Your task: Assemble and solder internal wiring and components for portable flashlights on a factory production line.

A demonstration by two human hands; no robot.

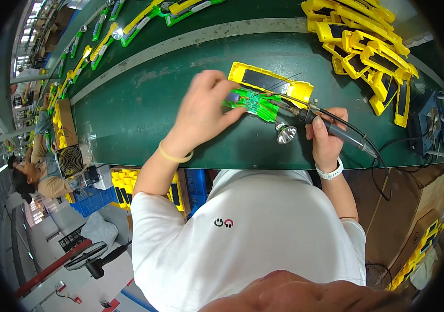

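Note:
My left hand [204,106] grips the left end of a green plastic casing half [270,111] between thumb and fingers. Inside the casing sit a small green circuit board [252,103] and thin red wires. A round silver reflector lamp [286,133] hangs off its near right side. In my right hand [327,139] is a soldering iron [339,133], its grey handle held like a pen and its metal tip pointing left at the board's right side. Just behind the casing lies a yellow housing [301,92] with a dark panel, partly crossed by thin black leads.
Yellow housings [373,57] are heaped at the far right, beside a dark soldering station [423,122]. A black cable [383,174] loops off the bench's near edge. Beyond a grey strip [180,40], green-and-yellow units [139,28] stand in a row. Another person [40,169] works at left.

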